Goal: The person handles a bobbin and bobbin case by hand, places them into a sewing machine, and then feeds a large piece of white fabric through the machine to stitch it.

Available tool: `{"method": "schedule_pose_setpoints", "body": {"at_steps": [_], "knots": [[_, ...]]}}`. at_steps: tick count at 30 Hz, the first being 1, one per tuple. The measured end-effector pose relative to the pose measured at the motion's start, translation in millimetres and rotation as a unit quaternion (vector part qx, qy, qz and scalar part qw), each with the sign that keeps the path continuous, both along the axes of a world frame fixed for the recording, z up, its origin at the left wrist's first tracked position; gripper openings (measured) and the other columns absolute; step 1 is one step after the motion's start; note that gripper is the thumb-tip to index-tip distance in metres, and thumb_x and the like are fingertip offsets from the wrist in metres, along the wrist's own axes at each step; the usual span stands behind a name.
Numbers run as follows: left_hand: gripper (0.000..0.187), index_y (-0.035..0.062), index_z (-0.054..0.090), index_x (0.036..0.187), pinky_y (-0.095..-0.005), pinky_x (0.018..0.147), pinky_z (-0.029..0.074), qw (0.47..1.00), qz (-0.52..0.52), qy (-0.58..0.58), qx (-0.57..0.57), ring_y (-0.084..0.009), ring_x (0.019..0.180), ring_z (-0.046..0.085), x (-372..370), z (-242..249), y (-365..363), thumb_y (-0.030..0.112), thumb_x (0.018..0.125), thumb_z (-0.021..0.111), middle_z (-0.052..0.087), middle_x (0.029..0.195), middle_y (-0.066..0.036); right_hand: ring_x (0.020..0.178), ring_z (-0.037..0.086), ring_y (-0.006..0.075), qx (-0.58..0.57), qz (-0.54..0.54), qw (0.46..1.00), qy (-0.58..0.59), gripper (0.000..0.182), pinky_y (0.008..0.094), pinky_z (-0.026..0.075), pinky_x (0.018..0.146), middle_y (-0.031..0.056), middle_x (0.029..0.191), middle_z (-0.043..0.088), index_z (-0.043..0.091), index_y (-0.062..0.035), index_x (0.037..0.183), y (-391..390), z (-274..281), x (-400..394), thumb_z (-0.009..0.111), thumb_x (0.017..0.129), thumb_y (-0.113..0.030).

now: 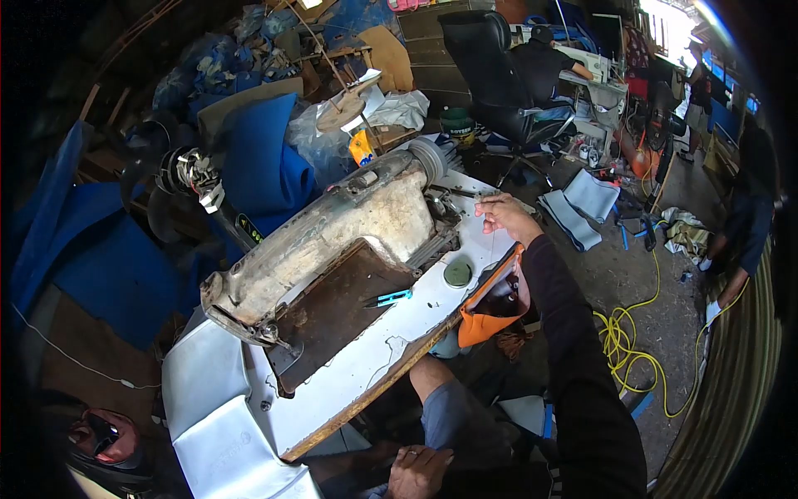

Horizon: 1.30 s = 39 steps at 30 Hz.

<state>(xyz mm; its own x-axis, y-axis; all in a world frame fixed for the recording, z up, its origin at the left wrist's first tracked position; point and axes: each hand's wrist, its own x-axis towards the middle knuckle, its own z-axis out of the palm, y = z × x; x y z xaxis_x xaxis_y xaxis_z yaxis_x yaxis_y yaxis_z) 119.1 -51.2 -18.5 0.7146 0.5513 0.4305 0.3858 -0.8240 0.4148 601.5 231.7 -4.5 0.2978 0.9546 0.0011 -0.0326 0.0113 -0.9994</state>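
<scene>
An old, worn sewing machine (332,220) lies across a white tabletop (366,353), above a rusty brown plate (332,312). My right hand (507,218) is at the table's far right end, by the machine's head; its fingers are pinched together, and what they hold is too small to make out. My left hand (418,470) is low near my lap, below the table's edge, with its fingers curled and nothing clearly seen in it. A light-blue cutter (391,298) rests on the brown plate. Beside it on the table stands a round green object (457,273).
An orange pouch (490,320) hangs at the table's near edge. Grey-white sheet material (220,416) covers the left end. Blue sheets (258,158) are piled behind. A yellow cord (628,349) lies on the floor at right. A person (540,71) sits at another machine; others stand at right.
</scene>
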Motion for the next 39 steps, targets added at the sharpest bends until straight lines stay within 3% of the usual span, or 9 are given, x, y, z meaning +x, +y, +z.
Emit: {"method": "schedule_pose_setpoints", "body": {"at_steps": [4, 5, 8, 13, 19, 28, 39], "knots": [[0.015, 0.0008, 0.075, 0.099, -0.0472, 0.079, 0.05, 1.0, 0.006, -0.012, -0.007, -0.0352, 0.085, 0.067, 1.6, -1.2, -1.7, 0.011, 0.089, 0.071, 0.07, 0.085, -0.016, 0.059, 0.06, 0.011, 0.021, -0.022, 0.999, 0.026, 0.019, 0.0335, 0.059, 0.057, 0.0029, 0.078, 0.066, 0.073, -0.0013, 0.095, -1.1, -3.2, -2.7, 0.071, 0.096, -0.02], [0.015, 0.0008, 0.075, 0.099, -0.0474, 0.079, 0.05, 1.0, 0.002, -0.015, -0.002, -0.0353, 0.086, 0.067, 0.9, -1.6, -1.8, 0.011, 0.089, 0.072, 0.07, 0.086, -0.016, 0.059, 0.06, 0.0111, 0.033, 0.016, 0.999, 0.011, 0.016, 0.0339, 0.059, 0.055, 0.003, 0.078, 0.067, 0.073, -0.001, 0.094, 2.8, -10.2, 5.4, 0.07, 0.094, -0.017], [0.017, 0.0012, 0.076, 0.1, -0.0485, 0.082, 0.05, 0.999, 0.003, -0.029, 0.014, -0.0356, 0.088, 0.068, -2.0, -17.5, -2.4, 0.012, 0.088, 0.073, 0.072, 0.089, -0.016, 0.055, 0.06, 0.0136, 0.031, 0.004, 0.999, 0.027, 0.014, 0.0347, 0.058, 0.052, 0.0025, 0.072, 0.065, 0.074, -0.0019, 0.089, 0.6, -6.4, 2.7, 0.074, 0.089, -0.016], [0.022, 0.0025, 0.078, 0.104, -0.0509, 0.095, 0.052, 1.0, 0.02, 0.0, 0.019, -0.0344, 0.101, 0.071, -3.0, -34.3, -5.1, 0.014, 0.087, 0.076, 0.076, 0.099, -0.018, 0.056, 0.06, 0.0123, 0.02, 0.01, 0.999, 0.039, 0.015, 0.0345, 0.059, 0.053, 0.0045, 0.079, 0.068, 0.072, 0.0, 0.094, 0.9, -5.6, 4.0, 0.072, 0.093, -0.015], [0.021, -0.0003, 0.078, 0.104, -0.0527, 0.102, 0.052, 1.0, 0.01, -0.01, 0.002, -0.034, 0.104, 0.073, -2.5, -27.9, -6.6, 0.012, 0.087, 0.075, 0.077, 0.102, -0.017, 0.058, 0.061, 0.0123, 0.015, 0.005, 1.0, 0.027, 0.019, 0.0341, 0.061, 0.056, 0.0055, 0.083, 0.069, 0.072, 0.0006, 0.095, 0.9, -7.3, 2.1, 0.072, 0.096, -0.018], [0.016, -0.0021, 0.076, 0.098, -0.052, 0.102, 0.051, 1.0, 0.003, -0.024, 0.007, -0.0349, 0.099, 0.073, 2.9, -18.2, -7.1, 0.008, 0.085, 0.076, 0.076, 0.097, -0.017, 0.06, 0.061, 0.0122, 0.029, 0.014, 0.999, 0.037, 0.019, 0.0332, 0.06, 0.056, 0.0059, 0.085, 0.07, 0.072, 0.0015, 0.099, 2.2, -11.9, 6.5, 0.071, 0.096, -0.017], [0.014, -0.0004, 0.076, 0.098, -0.0524, 0.104, 0.05, 1.0, -0.015, 0.0, -0.027, -0.0341, 0.106, 0.071, 0.2, -29.0, -7.0, 0.008, 0.087, 0.072, 0.076, 0.098, -0.015, 0.061, 0.062, 0.011, 0.013, 0.005, 1.0, 0.028, 0.02, 0.0343, 0.062, 0.06, 0.005, 0.089, 0.071, 0.072, 0.0007, 0.101, -1.5, -2.0, 1.9, 0.071, 0.097, -0.019]]}}
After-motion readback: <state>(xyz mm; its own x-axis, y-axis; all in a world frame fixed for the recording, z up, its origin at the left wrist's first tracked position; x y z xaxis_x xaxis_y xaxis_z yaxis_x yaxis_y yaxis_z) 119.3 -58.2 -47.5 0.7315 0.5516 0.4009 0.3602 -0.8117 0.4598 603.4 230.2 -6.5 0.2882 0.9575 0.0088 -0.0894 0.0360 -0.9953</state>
